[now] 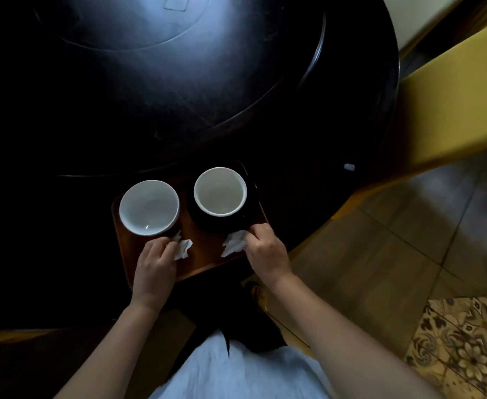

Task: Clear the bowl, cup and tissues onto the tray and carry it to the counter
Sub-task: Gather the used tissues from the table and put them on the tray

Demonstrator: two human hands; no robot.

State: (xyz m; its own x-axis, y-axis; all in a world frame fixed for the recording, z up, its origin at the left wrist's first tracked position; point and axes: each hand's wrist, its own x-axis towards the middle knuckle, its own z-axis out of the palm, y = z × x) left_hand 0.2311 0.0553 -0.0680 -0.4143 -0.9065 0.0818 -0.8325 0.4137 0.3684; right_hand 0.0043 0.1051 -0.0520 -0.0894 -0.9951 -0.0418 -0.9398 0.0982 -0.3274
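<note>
A brown wooden tray (205,246) lies at the near edge of a dark round table (179,96). On its left stands a white bowl (149,207). On its right a white-lined cup (220,191) sits on a dark saucer. Two crumpled white tissues lie on the tray's near part: one (183,249) under the fingers of my left hand (154,267), the other (233,243) pinched by my right hand (265,249). Both hands rest over the tray's near edge.
A yellow chair (452,110) stands to the right of the table. A small pale object (349,167) lies near the table's right rim. Tiled floor and a patterned mat (466,349) are at the lower right. A raised turntable disc covers the table's middle.
</note>
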